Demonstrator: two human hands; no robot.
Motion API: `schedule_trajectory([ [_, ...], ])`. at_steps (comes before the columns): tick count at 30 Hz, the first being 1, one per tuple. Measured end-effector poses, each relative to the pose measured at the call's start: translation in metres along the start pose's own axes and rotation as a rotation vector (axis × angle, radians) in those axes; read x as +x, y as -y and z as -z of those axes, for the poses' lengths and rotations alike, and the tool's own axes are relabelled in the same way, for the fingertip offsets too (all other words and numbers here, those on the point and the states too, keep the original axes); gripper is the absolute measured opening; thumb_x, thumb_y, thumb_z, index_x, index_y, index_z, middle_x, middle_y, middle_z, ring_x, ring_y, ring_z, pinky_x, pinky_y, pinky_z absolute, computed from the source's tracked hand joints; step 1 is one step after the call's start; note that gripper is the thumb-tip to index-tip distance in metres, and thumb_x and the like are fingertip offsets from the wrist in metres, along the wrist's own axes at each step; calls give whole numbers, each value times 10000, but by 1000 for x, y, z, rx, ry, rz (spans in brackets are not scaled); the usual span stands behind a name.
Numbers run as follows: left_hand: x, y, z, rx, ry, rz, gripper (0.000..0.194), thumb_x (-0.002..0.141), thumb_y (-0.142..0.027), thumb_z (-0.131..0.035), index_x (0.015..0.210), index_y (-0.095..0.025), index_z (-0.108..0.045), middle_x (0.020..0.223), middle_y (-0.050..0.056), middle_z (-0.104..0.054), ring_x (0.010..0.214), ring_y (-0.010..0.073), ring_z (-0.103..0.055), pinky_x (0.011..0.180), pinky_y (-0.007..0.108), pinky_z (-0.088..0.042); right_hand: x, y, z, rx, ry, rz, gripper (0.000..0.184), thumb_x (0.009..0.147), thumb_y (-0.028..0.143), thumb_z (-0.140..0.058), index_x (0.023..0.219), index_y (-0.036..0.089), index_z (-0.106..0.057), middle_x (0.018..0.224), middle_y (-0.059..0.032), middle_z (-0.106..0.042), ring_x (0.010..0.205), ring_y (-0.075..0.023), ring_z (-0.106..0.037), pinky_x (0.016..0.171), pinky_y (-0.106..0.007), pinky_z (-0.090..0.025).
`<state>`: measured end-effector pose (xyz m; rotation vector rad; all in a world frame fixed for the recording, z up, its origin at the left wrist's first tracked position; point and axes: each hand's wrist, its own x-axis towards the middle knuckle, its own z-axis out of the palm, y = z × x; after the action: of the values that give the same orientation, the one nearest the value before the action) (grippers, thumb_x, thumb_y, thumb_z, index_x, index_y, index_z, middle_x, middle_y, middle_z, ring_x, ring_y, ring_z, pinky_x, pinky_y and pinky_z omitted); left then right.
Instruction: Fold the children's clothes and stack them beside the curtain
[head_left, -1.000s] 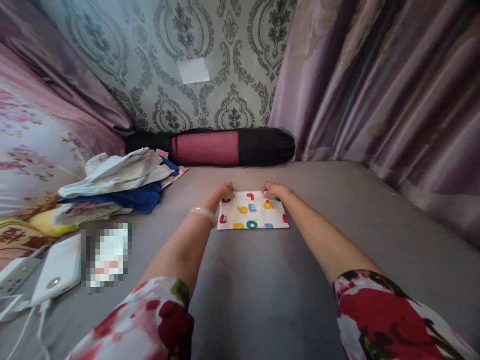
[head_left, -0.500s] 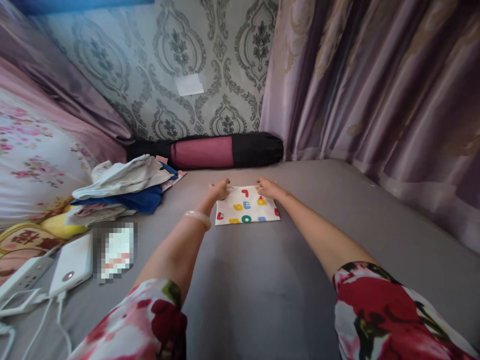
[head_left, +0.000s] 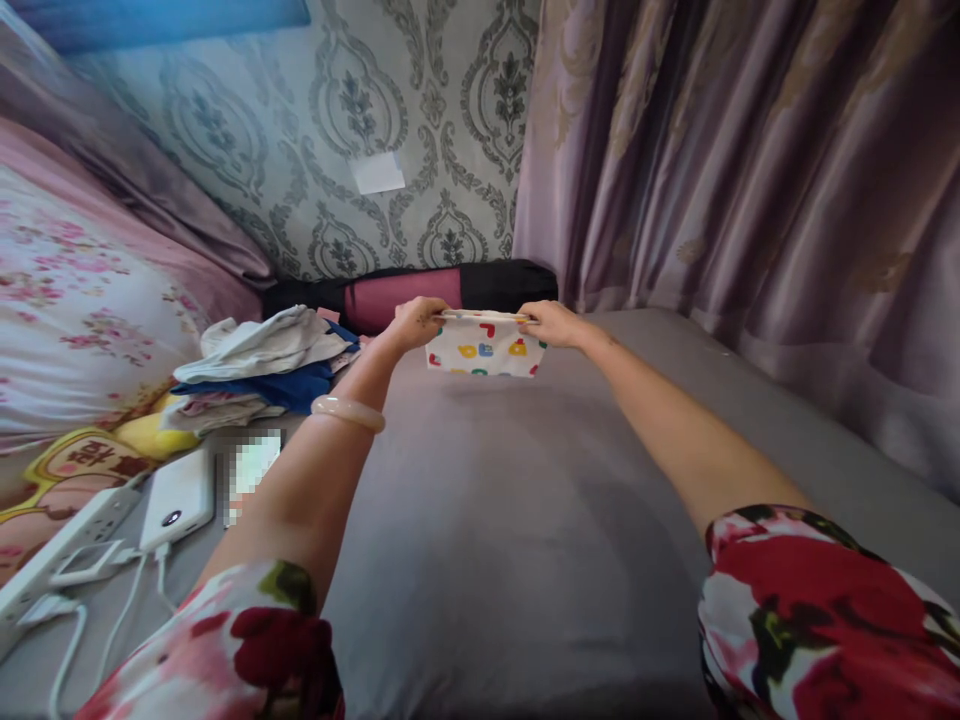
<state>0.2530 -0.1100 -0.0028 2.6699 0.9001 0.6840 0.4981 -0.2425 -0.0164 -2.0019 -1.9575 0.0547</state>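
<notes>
A folded white cloth (head_left: 484, 350) printed with coloured letters hangs just above the grey bed surface (head_left: 525, 500). My left hand (head_left: 414, 322) pinches its upper left corner and my right hand (head_left: 549, 323) pinches its upper right corner. Both hands are closed on the top edge, arms stretched forward. A pale bangle (head_left: 347, 411) sits on my left wrist.
A pile of white and blue clothes (head_left: 262, 365) lies to the left. A rolled pink mat in a black bag (head_left: 420, 290) lies along the patterned wall. A white power bank (head_left: 180, 497), a power strip (head_left: 60, 540) and cables lie at the near left. Curtains (head_left: 750, 200) hang on the right.
The folded cloth was lying flat on the bed with both hands at its far edge. Now both hands have lifted it by that edge, so it hangs off the surface.
</notes>
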Motion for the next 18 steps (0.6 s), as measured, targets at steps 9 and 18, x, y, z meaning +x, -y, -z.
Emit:
schedule_trajectory([
  [9, -51, 18, -49, 190, -101, -127, 406, 801, -68, -435, 1092, -227, -669, 1036, 47, -731, 1001, 204, -625, 1069, 466, -241, -39, 10, -50, -282, -180, 149, 346, 911, 77, -384, 1134, 180, -629, 1088, -84, -679, 986, -224, -570, 831, -319, -344],
  [18, -125, 17, -73, 167, -55, -307, 383, 901, -107, -354, 1125, -236, -636, 1116, 57, -711, 1052, 177, -620, 1095, 455, -206, -99, 14, -89, -238, -166, 258, 353, 931, 65, -364, 1144, 171, -624, 1151, -103, -661, 1042, -219, -546, 891, -322, -341],
])
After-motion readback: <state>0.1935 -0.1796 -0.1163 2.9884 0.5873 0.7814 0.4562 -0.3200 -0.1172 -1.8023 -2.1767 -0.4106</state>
